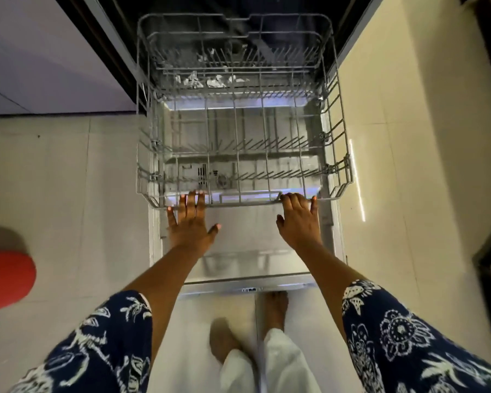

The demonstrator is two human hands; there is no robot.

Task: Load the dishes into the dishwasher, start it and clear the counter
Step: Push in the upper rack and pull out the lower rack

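The dishwasher stands open with its door folded down flat in front of me. An empty grey wire rack is pulled out over the door. My left hand lies at the rack's front rim on the left, fingers straight and spread, holding nothing. My right hand is at the front rim on the right, with its fingers curled over the wire. A second wire rack sits further back at the machine's mouth, also without dishes. No dishes are in view.
Pale floor tiles spread to the left, where a red rounded object sits at the frame edge. Cream cabinet fronts line the right side. My bare feet stand just before the door's edge.
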